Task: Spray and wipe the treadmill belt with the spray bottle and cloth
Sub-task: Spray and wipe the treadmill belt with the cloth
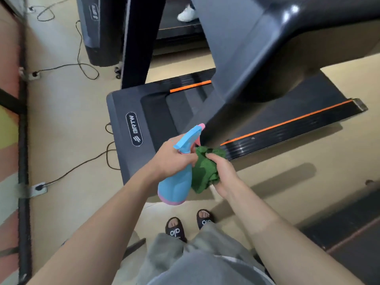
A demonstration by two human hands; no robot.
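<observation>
My left hand (pixel 171 159) grips the neck of a blue spray bottle (pixel 174 186) with a pink base and pink nozzle tip, held tilted in front of me. Right beside it my right hand (pixel 223 173) clutches a bunched green cloth (pixel 204 168). Both hover over the front end of a dark treadmill, beside its grey motor cover (pixel 127 128). The black belt (pixel 287 105) runs off to the right between orange-striped side rails and is largely hidden by the console and upright (pixel 246 58).
Power cables (pixel 82 163) and floor sockets (pixel 40 188) lie on the beige floor at left. A second treadmill (pixel 96 31) stands behind, with another person's white shoe (pixel 187 14) on it. My sandalled feet (pixel 174 229) stand just short of the treadmill.
</observation>
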